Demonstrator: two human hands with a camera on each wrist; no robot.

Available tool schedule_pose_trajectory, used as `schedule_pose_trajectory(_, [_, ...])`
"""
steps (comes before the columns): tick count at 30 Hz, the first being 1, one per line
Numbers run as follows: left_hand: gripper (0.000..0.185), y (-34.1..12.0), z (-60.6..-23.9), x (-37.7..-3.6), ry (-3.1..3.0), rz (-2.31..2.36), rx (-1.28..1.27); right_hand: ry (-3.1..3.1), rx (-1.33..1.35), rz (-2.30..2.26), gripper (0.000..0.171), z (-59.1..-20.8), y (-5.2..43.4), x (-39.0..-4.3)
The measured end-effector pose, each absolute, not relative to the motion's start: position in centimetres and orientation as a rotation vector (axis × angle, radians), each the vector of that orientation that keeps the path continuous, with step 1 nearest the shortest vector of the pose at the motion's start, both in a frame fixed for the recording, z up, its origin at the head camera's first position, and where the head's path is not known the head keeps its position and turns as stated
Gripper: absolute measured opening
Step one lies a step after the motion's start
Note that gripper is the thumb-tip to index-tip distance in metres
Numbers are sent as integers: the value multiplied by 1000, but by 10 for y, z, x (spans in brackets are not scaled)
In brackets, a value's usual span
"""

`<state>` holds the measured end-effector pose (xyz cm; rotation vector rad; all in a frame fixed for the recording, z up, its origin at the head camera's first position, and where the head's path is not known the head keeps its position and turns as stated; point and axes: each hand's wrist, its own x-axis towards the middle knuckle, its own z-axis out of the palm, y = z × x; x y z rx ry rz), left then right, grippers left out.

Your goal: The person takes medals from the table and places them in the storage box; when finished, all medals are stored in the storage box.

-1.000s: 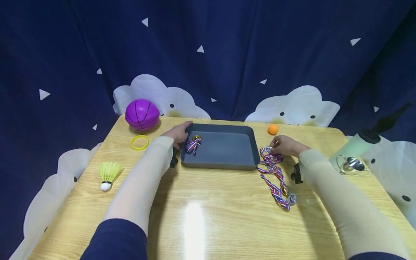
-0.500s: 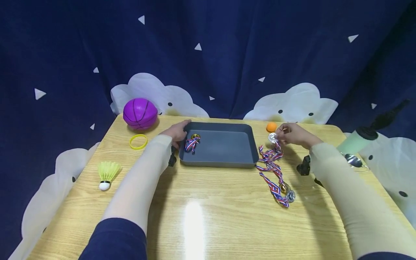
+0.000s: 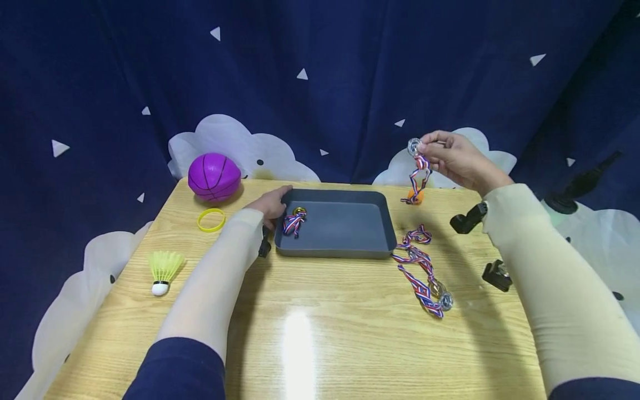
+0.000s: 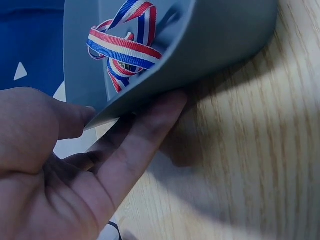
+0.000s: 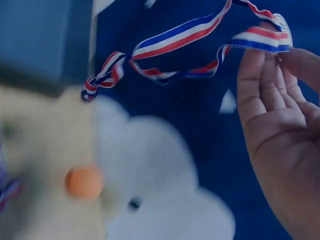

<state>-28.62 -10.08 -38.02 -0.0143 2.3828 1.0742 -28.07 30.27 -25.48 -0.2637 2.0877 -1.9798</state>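
My right hand [image 3: 457, 161] is raised past the table's back edge, pinching a silver medal [image 3: 414, 146] between thumb and fingers. Its red, white and blue ribbon [image 5: 182, 37] dangles in a loop with a knot at the end. At the left end of the grey tray [image 3: 345, 253], my left hand [image 3: 270, 204] rests with extended fingers against the outer wall, also seen close up in the left wrist view. Inside the tray, near that end, lies a gold medal [image 3: 299, 211] with a bunched striped ribbon [image 4: 125, 47].
Right of the tray lie several tangled ribbons [image 3: 422, 261] with a gold medal [image 3: 436, 288] and a silver one. An orange ball [image 5: 84, 182] sits at the back. On the left are a purple ball [image 3: 214, 176], yellow ring [image 3: 211, 220] and shuttlecock [image 3: 164, 272].
My right hand has picked the silver medal off the ribbon pile and lifted it up and away toward the curtain, its ribbon coming free. The left hand and tray stay put.
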Motion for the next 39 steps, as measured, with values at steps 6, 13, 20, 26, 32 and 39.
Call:
schedule_pose_trajectory(6, [65, -96, -379, -287, 2368, 1100, -6, 1904, -395, -2102, 7, -239, 249, -276])
schedule_pose_trajectory(13, [65, -95, -375, -287, 2369, 1081, 7, 2033, -244, -1788, 4, -279, 171, -275])
schedule_pose_trajectory(20, [66, -100, -375, -284, 2385, 1076, -2, 2220, 12, -1542, 4, -349, 121, -283])
schedule_pose_trajectory(26, [65, -104, -374, -280, 2403, 1102, -5, 2339, 59, -1419, 17, -382, 103, -286])
schedule_pose_trajectory(32, [65, -102, -373, -278, 2395, 1089, -22, 2326, 161, -1478, 11, -392, 94, -285])
schedule_pose_trajectory(39, [66, -101, -370, -278, 2394, 1117, -33, 2557, 200, -1240, 15, -392, 86, -286])
